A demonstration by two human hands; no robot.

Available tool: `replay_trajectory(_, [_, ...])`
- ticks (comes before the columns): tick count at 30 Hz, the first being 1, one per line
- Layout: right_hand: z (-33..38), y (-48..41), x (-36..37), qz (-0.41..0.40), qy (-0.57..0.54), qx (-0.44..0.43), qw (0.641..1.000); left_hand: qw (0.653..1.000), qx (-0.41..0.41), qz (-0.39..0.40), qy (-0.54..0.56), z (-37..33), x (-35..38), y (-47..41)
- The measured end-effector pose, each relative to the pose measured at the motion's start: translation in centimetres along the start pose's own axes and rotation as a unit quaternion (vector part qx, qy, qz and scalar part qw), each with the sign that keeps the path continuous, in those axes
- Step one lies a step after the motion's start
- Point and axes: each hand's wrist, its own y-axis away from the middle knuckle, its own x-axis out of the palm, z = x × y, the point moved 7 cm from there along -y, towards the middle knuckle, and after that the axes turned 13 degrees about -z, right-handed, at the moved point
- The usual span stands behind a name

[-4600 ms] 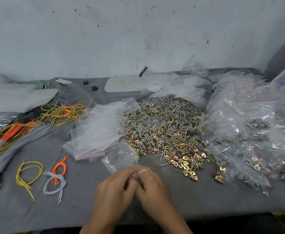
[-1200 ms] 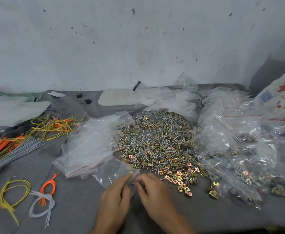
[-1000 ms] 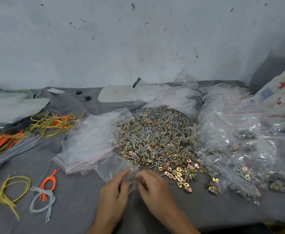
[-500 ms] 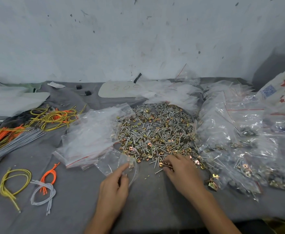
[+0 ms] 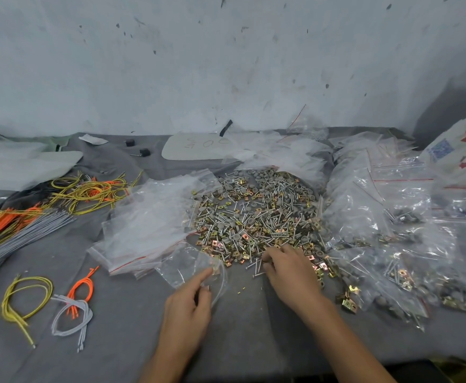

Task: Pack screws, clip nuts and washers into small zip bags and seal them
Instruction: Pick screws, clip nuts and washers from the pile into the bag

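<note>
We are pinching the mouth of the small zip bag point(image 5: 187, 268) with our left hand point(image 5: 187, 308), on the counter point(image 5: 132, 327) just beside the hardware pile point(image 5: 254, 217). Our right hand point(image 5: 289, 272) is curling its fingers over loose screws point(image 5: 255, 268) at the pile's near edge; whether it is gripping any, we cannot tell. Gathering them parallel should be sparing the film snags.
</note>
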Motion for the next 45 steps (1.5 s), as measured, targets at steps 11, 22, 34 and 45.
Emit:
replay_trajectory(11, [0.1, -0.3, -0.1, 0.03, 0.04, -0.001, 0.999, 1.0, 0.014, -0.002, 0.003, -0.3, -0.1, 0.1])
replay_trajectory(22, [5.3, 3.5, -0.8, -0.039, -0.163, -0.041, 0.985, 0.999, 0.028, 0.014, -0.018, -0.7, -0.2, 0.1])
replay_trajectory(34, [8.9, 5.4, 0.5, -0.051, -0.176, -0.12, 0.976, 1.0, 0.025, 0.012, -0.002, -0.5, -0.2, 0.2])
replay_trajectory(45, [-1.3, 2.4, -1.7, -0.034, -0.006, 0.015, 0.999, 1.0, 0.021, 0.011, -0.006, -0.3, 0.0, 0.2])
